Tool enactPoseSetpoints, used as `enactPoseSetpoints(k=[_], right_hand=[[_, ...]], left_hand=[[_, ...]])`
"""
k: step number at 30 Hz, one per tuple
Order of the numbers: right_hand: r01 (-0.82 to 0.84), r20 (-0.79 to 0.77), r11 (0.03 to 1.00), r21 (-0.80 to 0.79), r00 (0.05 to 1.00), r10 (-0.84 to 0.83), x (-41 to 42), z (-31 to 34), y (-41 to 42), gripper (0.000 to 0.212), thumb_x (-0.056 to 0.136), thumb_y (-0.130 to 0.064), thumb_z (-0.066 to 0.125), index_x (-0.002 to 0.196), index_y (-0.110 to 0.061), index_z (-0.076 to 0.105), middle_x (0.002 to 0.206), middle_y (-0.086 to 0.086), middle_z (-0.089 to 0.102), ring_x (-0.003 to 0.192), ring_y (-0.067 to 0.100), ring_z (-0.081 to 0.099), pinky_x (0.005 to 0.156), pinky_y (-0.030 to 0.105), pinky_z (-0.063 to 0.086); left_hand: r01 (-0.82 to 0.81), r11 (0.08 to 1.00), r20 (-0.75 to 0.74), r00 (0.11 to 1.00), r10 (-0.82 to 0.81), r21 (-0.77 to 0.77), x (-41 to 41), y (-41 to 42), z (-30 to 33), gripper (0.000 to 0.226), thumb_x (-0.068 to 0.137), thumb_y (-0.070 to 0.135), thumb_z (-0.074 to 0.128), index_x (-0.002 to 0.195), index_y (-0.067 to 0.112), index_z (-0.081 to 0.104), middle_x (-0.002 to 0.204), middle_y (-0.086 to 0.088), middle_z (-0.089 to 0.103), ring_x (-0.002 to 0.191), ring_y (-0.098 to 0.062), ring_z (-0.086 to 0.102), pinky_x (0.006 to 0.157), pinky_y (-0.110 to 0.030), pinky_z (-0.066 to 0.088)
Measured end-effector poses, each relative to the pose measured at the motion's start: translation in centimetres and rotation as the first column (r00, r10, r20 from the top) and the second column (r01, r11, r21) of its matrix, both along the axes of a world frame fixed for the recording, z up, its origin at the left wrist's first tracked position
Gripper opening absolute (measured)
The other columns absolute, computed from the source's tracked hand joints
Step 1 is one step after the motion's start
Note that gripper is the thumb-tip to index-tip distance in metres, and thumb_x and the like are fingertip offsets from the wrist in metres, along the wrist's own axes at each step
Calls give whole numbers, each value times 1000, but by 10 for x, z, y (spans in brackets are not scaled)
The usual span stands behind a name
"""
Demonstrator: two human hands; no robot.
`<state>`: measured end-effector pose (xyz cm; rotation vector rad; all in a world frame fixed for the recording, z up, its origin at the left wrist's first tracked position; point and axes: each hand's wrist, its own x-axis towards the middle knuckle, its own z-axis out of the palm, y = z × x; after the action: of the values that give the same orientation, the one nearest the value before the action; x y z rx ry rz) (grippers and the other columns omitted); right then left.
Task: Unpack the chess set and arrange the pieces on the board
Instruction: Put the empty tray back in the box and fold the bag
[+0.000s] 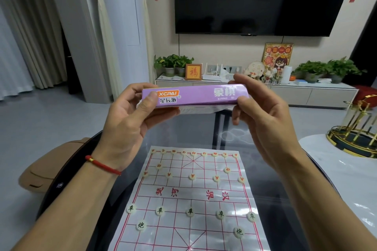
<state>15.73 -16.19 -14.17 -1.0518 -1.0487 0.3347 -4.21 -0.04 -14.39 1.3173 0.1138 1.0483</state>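
Purple box [195, 96] is clamped at both ends by our left hand [124, 126] and right hand [263, 126], raised clear above the board [189, 193], apparently empty.

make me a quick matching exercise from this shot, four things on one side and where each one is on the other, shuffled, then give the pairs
Things:
1. purple box
2. red bracelet
3. paper board
4. gold rack

Places:
A. lying flat on the dark glass table
B. on the left wrist
C. held up between the left hand and right hand
D. standing on the white surface at the right

Pairs: 1-C, 2-B, 3-A, 4-D
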Motion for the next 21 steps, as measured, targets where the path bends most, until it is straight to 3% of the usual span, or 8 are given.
enactPoseSetpoints(k=[6,10,16,21], right_hand=[[-142,-31,986,-82,990,140,2,-2,-1,48,98,-27,53,146,-29,50,122,9,70,102,31,68,81,35,60],[-124,-8,989,-77,992,123,2,-5,-1,50,97,-23,56,146,-23,50,121,10,71,108,36,68,95,43,57],[-77,41,994,-72,996,80,3,-8,-1,47,95,-18,61,142,-19,55,119,12,71,103,35,71,93,41,58],[-72,59,993,-94,995,78,3,-8,-3,41,93,-18,64,134,-20,60,121,7,71,106,30,71,90,36,59]], left_hand=[[-1,1000,16,1000,1,-20,0,4,-1,27,90,19,63,111,3,57,113,-25,69,109,-46,66,88,-46,59],[3,1000,22,1000,-2,-13,-1,5,-3,28,92,13,58,115,-2,55,113,-25,69,106,-46,68,90,-49,58],[0,1000,-19,1000,0,17,1,5,-9,33,79,19,71,107,8,58,124,-22,63,110,-41,68,85,-44,60],[-19,997,-8,1000,19,80,2,13,-16,29,79,13,73,104,8,59,131,-22,59,117,-40,64,87,-49,59]])
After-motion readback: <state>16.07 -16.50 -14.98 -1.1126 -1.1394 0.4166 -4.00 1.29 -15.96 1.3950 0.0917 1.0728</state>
